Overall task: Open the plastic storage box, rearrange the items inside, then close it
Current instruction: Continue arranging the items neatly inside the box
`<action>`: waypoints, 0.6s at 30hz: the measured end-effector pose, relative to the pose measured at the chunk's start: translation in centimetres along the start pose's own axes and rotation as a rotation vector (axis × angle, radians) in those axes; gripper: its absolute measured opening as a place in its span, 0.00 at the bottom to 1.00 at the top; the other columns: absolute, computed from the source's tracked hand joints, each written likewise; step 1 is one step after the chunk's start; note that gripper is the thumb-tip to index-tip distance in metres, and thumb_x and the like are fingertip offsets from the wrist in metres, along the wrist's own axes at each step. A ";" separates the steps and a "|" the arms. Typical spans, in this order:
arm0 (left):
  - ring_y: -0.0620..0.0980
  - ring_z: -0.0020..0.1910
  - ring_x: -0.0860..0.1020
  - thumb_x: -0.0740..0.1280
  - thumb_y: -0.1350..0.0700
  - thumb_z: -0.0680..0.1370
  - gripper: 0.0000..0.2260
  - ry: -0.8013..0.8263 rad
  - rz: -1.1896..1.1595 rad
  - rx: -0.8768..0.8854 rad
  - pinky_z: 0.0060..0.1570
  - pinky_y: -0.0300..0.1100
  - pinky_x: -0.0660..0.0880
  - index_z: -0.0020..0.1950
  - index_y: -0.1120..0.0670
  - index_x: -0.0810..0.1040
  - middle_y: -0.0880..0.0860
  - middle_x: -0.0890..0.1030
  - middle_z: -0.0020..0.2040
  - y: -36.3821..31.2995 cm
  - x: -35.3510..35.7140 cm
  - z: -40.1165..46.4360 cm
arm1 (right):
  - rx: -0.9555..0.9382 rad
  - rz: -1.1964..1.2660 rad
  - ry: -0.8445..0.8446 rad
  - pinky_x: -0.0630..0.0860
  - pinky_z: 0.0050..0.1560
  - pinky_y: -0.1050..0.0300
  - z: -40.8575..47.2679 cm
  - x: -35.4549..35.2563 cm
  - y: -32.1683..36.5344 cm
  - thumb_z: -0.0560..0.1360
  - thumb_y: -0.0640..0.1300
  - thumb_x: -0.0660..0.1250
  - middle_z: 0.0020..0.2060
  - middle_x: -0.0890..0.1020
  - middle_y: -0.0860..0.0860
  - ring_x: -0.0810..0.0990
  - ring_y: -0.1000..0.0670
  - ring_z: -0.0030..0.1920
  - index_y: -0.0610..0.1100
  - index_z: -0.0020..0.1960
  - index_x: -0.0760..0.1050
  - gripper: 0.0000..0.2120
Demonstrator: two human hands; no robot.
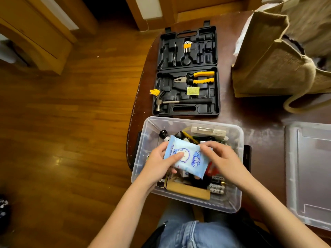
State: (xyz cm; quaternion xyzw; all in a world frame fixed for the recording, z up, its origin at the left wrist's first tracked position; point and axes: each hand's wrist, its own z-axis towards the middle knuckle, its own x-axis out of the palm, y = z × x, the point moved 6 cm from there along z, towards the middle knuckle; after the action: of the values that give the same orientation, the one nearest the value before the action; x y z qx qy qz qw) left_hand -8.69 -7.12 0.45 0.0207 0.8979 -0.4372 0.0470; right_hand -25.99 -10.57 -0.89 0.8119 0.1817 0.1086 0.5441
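Observation:
The clear plastic storage box stands open at the table's near edge, holding batteries, a cardboard piece, a beige packet and several small dark items. Above the box I hold a light blue wet-wipes pack with both hands. My left hand grips its left side, thumb on top. My right hand pinches its upper right edge. The box's clear lid lies flat to the right.
An open black tool case with yellow-handled pliers, a hammer and hex keys sits behind the box. A burlap bag stands at the back right. The table edge drops to wooden floor on the left. My jeans-clad lap is below.

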 end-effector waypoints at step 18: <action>0.51 0.46 0.83 0.72 0.63 0.72 0.11 -0.147 -0.251 0.052 0.44 0.45 0.81 0.52 0.53 0.78 0.52 0.85 0.46 -0.5 -8.8 3.3 | 0.153 -0.828 -0.080 0.75 0.52 0.55 1.9 0.6 2.7 0.78 0.49 0.62 0.53 0.82 0.54 0.79 0.52 0.53 0.50 0.58 0.78 0.11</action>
State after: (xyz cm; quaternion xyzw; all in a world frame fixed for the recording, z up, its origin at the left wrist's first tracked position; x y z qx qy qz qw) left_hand 0.20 -10.01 -0.25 -0.1224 0.8759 -0.4632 0.0571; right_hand -24.31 -12.83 0.84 0.7119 0.4788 -0.1644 0.4867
